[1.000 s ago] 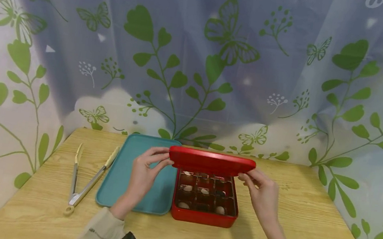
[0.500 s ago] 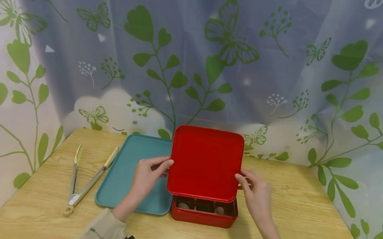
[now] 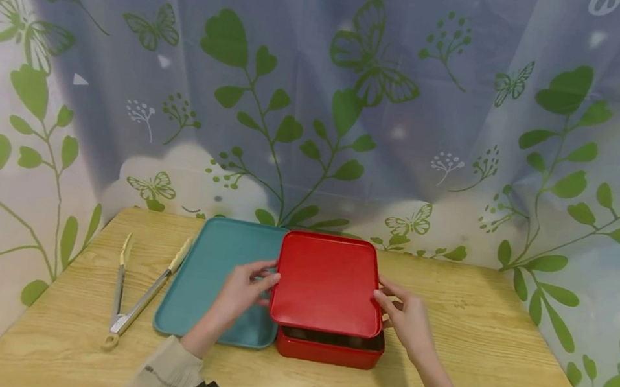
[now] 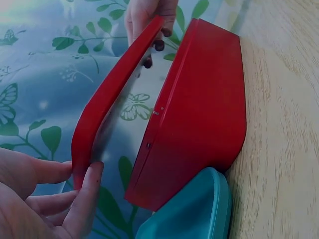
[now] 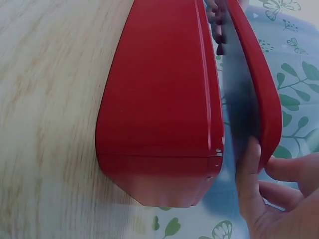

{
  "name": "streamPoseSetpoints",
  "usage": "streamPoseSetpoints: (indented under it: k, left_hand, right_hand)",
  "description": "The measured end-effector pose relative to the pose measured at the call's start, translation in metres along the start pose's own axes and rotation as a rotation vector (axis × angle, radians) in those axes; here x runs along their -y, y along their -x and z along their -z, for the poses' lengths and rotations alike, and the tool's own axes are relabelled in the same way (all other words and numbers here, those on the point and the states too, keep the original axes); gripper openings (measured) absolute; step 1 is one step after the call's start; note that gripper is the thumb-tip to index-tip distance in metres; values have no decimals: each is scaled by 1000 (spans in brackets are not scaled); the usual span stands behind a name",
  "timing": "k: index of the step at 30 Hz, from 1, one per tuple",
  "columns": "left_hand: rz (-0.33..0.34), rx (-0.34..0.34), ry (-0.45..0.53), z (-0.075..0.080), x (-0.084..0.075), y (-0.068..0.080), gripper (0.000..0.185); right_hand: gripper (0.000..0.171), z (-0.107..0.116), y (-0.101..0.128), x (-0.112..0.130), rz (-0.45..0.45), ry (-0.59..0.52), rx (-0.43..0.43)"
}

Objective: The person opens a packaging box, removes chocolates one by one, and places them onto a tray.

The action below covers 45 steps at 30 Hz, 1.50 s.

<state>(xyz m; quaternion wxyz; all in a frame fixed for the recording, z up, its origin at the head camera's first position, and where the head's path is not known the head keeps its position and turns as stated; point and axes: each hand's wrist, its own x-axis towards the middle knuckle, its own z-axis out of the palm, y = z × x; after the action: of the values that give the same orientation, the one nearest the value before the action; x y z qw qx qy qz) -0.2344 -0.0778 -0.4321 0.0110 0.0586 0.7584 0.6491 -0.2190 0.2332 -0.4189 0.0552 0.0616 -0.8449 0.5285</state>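
Note:
A red square lid (image 3: 327,284) is held by its two sides over a matching red box (image 3: 329,353). My left hand (image 3: 241,290) pinches the lid's left edge between thumb and fingers. At the opposite edge my right hand (image 3: 408,316) grips in the same way. Both wrist views show a gap between the tilted lid (image 5: 266,99) and the rim of the box (image 4: 199,104). Only a dark strip of the box's inside shows at the front in the head view; the lid hides the rest.
Left of the box lies a teal tray (image 3: 205,278), close against it. Farther left, metal tongs (image 3: 139,302) with cream tips lie spread on the wooden table (image 3: 478,346). A curtain (image 3: 319,123) printed with leaves and butterflies hangs behind the table.
Seen nearly edge-on at first, the lid swung up to show its broad face, then came down lower over the box. It now covers the compartments and their small pieces; both hands kept hold.

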Motion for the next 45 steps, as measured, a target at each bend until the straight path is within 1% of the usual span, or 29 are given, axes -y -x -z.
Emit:
streamPoseSetpoints:
  k: [4, 8, 12, 16, 19, 22, 24, 27, 29, 35, 39, 42, 45]
  left_hand:
    - [34, 27, 19, -3, -1, -2, 43]
    - [43, 54, 20, -9, -5, -2, 44]
    - [19, 109, -1, -19, -9, -2, 47]
    - [-11, 180, -1, -34, -15, -3, 51]
    - [-38, 219, -30, -48, -22, -5, 54]
    - [-53, 238, -100, -62, -29, -8, 56]
    - [-51, 244, -148, -74, -34, -9, 58]
    - [-55, 255, -192, -94, -39, -11, 60]
    - [-58, 267, -204, -108, -42, -12, 62]
    - [-81, 297, -255, -150, -52, -11, 66]
    - [-111, 289, -357, -175, -55, -9, 67]
    - [-145, 288, -514, -192, -54, -7, 68]
    - [-147, 300, -669, -207, -54, -6, 69]
  right_hand:
    - [48, 5, 0, -4, -43, -45, 54]
    - [49, 12, -3, -7, -64, -59, 84]
    - [49, 24, -5, -9, -80, -56, 82]
    - [49, 41, -3, -11, -91, -29, 74]
    - [49, 56, -1, -15, -93, 9, 78]
    - [50, 72, 1, -21, -91, 58, 81]
    - [50, 83, 2, -26, -92, 80, 77]
    - [49, 100, 6, -33, -96, 106, 53]
    - [48, 111, 8, -39, -100, 128, 29]
    - [44, 143, 13, -57, -100, 240, -36]
    - [42, 161, 14, -67, -108, 284, -55]
    - [43, 172, 16, -73, -134, 290, -33]
    - [43, 179, 18, -79, -160, 307, -8]
